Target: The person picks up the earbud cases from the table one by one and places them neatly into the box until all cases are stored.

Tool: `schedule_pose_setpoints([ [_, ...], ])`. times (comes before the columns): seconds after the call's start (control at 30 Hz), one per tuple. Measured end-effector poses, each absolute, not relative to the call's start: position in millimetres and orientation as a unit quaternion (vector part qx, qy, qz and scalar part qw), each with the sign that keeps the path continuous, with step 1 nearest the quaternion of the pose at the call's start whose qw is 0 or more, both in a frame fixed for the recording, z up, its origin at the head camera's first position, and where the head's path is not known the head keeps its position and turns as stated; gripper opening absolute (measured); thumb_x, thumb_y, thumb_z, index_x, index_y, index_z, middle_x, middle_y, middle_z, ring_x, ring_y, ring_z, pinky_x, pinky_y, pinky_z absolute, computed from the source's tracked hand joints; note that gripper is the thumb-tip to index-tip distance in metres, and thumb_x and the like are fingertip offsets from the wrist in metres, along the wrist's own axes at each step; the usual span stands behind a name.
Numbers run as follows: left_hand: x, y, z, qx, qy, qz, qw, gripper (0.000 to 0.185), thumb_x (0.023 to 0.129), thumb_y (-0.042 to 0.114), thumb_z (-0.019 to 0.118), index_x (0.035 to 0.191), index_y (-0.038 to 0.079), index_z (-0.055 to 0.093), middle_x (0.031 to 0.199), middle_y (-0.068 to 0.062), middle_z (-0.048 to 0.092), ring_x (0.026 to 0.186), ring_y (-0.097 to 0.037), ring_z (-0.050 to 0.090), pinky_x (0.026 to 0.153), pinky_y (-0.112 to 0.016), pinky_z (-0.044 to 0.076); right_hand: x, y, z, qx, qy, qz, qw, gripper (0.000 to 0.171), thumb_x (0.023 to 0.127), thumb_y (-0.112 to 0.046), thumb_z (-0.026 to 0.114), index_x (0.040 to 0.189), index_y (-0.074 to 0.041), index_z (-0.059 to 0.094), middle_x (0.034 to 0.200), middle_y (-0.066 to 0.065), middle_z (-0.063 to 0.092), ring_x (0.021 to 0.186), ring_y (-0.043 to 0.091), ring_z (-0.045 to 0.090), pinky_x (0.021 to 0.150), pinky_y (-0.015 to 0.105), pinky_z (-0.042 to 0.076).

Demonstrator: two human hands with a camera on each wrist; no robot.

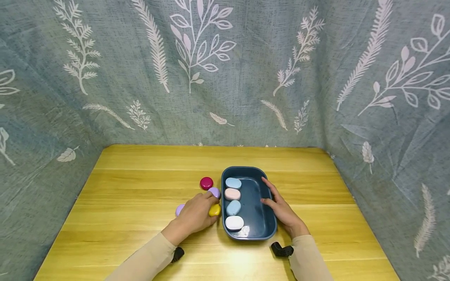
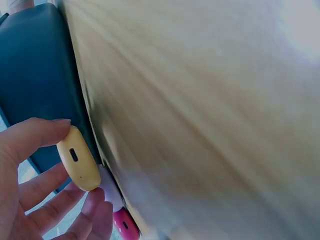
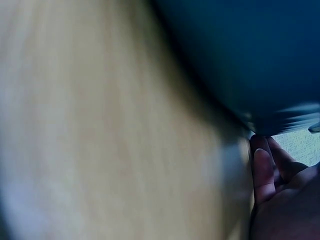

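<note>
My left hand pinches a yellow earbud case between thumb and fingers, just left of the dark blue tray. A small port slot shows on the case in the left wrist view. My right hand holds the tray's right side, its thumb over the rim; other fingers lie against the outer wall in the right wrist view. Along the tray's left wall lie a light blue case, a pale pink case, another light blue case and a white case.
A purple case lies near my left fingertips, with a dark red case behind it. Another purple case is partly hidden by my left hand. The wooden table meets a leaf-patterned cloth at the back.
</note>
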State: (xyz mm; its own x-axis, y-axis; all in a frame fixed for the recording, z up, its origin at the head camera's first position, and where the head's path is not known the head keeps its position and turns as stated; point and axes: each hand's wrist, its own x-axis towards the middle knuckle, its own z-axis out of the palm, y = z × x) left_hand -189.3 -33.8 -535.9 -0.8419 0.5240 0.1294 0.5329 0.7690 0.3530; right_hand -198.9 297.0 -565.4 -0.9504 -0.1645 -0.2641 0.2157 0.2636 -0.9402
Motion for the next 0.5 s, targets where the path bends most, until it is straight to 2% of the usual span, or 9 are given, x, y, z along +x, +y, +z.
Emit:
schedule_pose_setpoints([
  [0.13, -189, -37, -529, -0.275, -0.941, -0.198, 0.014, 0.04, 0.083, 0.03, 0.084, 0.119, 0.015, 0.072, 0.116, 0.002, 0.065, 0.095, -0.021, 0.059, 0.08, -0.035, 0.054, -200, 298, -566, 0.015, 0.78, -0.606, 0.154, 0.07, 0.104, -0.024, 0.059, 0.157, -0.056, 0.027, 0.176, -0.004, 0.001, 0.162, 0.035, 0.001, 0.126, 0.066, 0.014],
  [0.33, -189, -41, -519, -0.26, -0.945, -0.197, 0.016, 0.04, 0.084, 0.031, 0.084, 0.118, 0.014, 0.071, 0.108, 0.001, 0.063, 0.09, -0.019, 0.055, 0.076, -0.033, 0.052, -200, 298, -566, 0.013, 0.775, -0.613, 0.151, 0.071, 0.103, -0.023, 0.059, 0.158, -0.055, 0.027, 0.175, -0.006, 0.001, 0.162, 0.033, 0.0, 0.126, 0.066, 0.013],
  [0.5, -188, -43, -513, -0.253, -0.946, -0.199, 0.021, 0.04, 0.085, 0.03, 0.083, 0.12, 0.014, 0.071, 0.11, 0.001, 0.064, 0.088, -0.018, 0.054, 0.076, -0.032, 0.051, -199, 297, -566, 0.012, 0.776, -0.612, 0.151, 0.07, 0.104, -0.022, 0.059, 0.157, -0.055, 0.028, 0.175, -0.007, 0.002, 0.162, 0.032, 0.001, 0.126, 0.066, 0.013],
])
